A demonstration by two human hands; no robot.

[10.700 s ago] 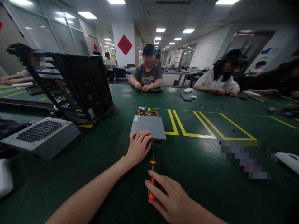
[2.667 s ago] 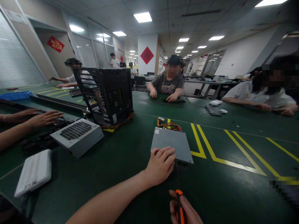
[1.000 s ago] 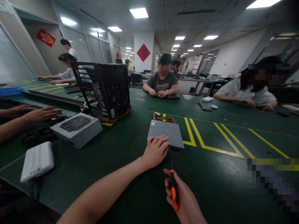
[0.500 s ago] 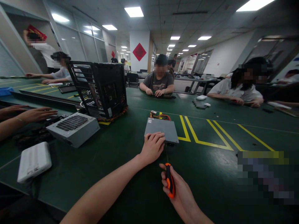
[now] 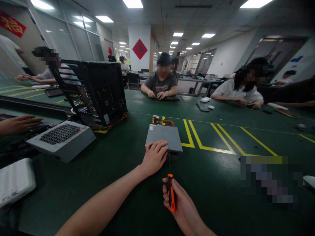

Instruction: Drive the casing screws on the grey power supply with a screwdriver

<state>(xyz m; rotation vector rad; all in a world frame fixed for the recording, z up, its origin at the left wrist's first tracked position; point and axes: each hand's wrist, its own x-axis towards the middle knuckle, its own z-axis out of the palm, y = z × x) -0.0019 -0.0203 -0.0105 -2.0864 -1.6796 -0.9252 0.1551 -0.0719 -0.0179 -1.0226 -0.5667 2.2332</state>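
A grey metal computer power supply unit [image 5: 162, 133] lies on the green table in front of me. My left hand [image 5: 154, 156] rests on its near left part, fingers stretched across the top; the thumb is hidden. Below the box, my right hand [image 5: 180, 203] is closed around the orange and black handle of a screwdriver [image 5: 171, 193]. Its thin shaft points away from me to the near side of the unit, close to the left fingertips. I cannot tell whether the tip sits in a screw. Coloured cables [image 5: 163, 122] come out behind the unit.
To the left stand a second power supply [image 5: 76, 146] with a fan grille and a black computer case [image 5: 104, 88]. A white box [image 5: 16, 180] lies nearer. Another person's hand [image 5: 21, 124] reaches in at the left edge. People sit across the green table [image 5: 209, 183].
The view has turned slightly right, so everything sits further left. Both hands keep about the same place at the power supply, and the screwdriver stays in my right hand.
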